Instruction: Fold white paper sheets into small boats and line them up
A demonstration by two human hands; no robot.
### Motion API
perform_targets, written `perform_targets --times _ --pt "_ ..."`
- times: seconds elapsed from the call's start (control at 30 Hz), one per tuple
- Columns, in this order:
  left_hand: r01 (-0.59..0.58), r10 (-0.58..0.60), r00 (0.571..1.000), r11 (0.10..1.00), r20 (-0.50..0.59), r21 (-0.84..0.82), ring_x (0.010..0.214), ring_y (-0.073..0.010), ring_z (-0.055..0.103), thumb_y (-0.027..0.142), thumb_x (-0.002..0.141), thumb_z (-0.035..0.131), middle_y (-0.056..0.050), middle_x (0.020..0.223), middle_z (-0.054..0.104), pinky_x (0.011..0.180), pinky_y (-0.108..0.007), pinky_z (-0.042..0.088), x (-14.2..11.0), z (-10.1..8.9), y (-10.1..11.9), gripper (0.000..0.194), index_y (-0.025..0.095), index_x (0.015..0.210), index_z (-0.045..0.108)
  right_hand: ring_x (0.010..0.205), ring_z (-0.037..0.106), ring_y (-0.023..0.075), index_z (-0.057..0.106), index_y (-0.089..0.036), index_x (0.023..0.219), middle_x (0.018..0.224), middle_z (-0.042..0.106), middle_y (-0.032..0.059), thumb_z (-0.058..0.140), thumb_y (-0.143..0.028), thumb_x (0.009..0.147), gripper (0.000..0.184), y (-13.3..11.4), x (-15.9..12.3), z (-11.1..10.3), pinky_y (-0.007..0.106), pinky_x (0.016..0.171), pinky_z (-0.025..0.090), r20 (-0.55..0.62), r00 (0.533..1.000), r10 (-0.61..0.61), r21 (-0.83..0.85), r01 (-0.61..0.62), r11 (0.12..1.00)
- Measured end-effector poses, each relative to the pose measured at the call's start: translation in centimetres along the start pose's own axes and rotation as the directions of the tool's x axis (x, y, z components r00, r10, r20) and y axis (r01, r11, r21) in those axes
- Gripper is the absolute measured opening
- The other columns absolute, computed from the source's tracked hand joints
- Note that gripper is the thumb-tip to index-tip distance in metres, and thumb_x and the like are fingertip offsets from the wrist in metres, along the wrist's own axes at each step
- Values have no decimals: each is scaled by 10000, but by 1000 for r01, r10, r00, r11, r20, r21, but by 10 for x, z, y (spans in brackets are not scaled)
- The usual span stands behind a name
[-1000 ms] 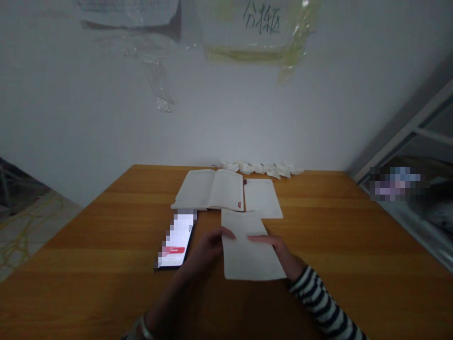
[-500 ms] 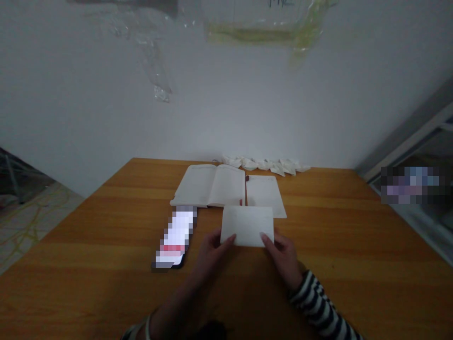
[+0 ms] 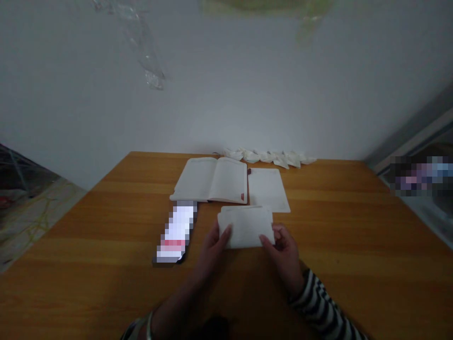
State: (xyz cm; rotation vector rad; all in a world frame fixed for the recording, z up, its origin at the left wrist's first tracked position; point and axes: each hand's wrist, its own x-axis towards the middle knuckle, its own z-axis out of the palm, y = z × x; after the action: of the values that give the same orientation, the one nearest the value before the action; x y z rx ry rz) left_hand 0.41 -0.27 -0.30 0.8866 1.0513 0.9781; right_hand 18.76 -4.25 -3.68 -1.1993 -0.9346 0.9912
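Observation:
Between my two hands is a folded sheet of white paper, held above the table with its layers slightly out of line along the top edge. My left hand grips its left side, thumb on the front face. At the lower right, my right hand pinches the paper, thumb in front and fingers curled behind. Just beyond it lie an open notebook with blank pages and a loose white sheet. The fingers behind the paper are partly hidden.
A phone with a lit, blurred screen lies left of my hands on the wooden table. A row of crumpled white paper pieces runs along the wall at the table's back edge.
The folded paper's layers have shifted apart, so a second edge shows at the top and left. My left thumb has moved up and left. The camera view has tilted slightly down.

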Motion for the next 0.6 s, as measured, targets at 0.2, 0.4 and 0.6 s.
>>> perform_targets --times 0.2,0.4,0.6 --pt "1 7 995 997 -103 83 977 -279 652 554 818 662 -99 1018 729 818 -338 498 -4 2 -9 557 163 1214 642 615 420 136 493 -212 700 666 465 -30 603 -459 890 331 -3 -9 8 244 556 390 -75 996 53 15 -52 999" --pt "-18 37 986 994 -165 112 943 -263 644 592 814 642 -92 977 725 764 -309 489 -5 8 -14 552 151 1145 671 618 419 140 472 -216 715 665 452 -35 565 -467 908 331 0 -13 17 245 552 383 -170 985 -7 -66 -4 998" --pt "2 11 986 997 -168 73 853 -241 649 588 825 628 -97 961 722 711 -301 490 -7 10 -13 547 139 1135 667 607 402 140 441 -224 728 666 431 -42 525 -453 934 319 6 -18 17 249 550 374 -183 983 -23 -93 6 996"
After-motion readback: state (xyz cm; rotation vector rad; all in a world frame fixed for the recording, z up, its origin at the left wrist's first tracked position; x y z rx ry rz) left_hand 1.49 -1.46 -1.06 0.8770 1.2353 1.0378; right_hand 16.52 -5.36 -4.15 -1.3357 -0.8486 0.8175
